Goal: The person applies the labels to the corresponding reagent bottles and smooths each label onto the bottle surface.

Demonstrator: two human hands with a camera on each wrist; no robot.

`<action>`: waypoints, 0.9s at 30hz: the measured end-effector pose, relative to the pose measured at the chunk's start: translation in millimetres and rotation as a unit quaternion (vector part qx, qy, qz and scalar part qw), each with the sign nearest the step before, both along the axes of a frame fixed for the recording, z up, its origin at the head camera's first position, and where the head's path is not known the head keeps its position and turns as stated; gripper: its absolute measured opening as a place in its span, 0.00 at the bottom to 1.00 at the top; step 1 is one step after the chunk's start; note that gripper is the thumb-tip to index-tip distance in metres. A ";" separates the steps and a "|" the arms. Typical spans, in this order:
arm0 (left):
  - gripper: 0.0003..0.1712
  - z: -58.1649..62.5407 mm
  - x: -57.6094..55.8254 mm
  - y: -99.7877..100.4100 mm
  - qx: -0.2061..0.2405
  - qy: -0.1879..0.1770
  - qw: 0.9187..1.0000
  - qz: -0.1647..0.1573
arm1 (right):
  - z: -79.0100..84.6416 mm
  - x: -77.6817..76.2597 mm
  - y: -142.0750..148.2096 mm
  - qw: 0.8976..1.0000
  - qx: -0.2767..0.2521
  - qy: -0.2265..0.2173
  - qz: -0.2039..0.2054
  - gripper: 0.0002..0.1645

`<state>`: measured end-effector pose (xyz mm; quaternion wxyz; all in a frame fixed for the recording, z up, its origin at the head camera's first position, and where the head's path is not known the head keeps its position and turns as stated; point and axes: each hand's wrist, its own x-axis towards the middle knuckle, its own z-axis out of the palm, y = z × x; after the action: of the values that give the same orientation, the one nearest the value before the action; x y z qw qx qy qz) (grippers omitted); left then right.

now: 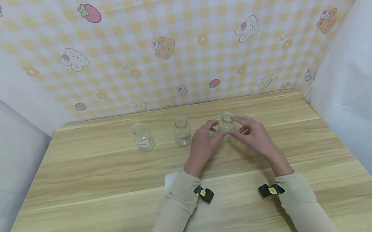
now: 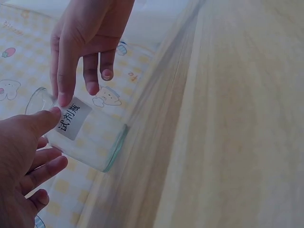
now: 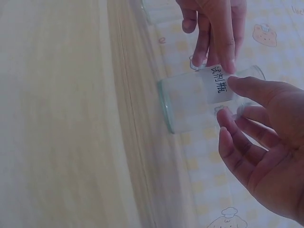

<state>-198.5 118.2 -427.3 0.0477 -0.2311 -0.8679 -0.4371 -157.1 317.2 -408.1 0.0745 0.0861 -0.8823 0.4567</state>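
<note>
Both hands are at a clear glass jar (image 1: 227, 117) that stands upright on the table, rightmost of three. My left hand (image 1: 203, 141) holds its left side, fingers reaching round the glass and thumb on the white label (image 2: 74, 118) with black printed characters. From the other side my right hand (image 1: 253, 134) holds it, its thumb (image 3: 249, 88) pressing the label close beside the left thumb. In the right wrist view, the label wraps across the upper part of the jar. Some fingertips are hidden behind the glass.
Two similar labelled glass jars stand to the left, a middle jar (image 1: 182, 131) and a far-left jar (image 1: 143, 137). A white sheet (image 1: 170, 181) lies partly under the left sleeve. A patterned cloth (image 1: 187, 66) hangs behind the wooden table (image 1: 94, 178).
</note>
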 end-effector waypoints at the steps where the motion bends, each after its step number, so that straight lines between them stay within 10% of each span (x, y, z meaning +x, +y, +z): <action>1: 0.26 0.2 0.1 0.1 0.000 0.000 1.000 0.000 | -0.1 0.0 0.0 1.000 0.001 -0.001 0.000 0.30; 27: 0.23 0.2 -4.3 -7.4 0.001 -0.017 0.999 -0.035 | 2.3 -1.0 3.4 1.000 0.007 0.002 0.013 0.30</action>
<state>-202.8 110.8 -427.0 0.0183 -0.2539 -0.8593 -0.4436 -158.1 320.7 -405.8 0.0693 0.0994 -0.8843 0.4509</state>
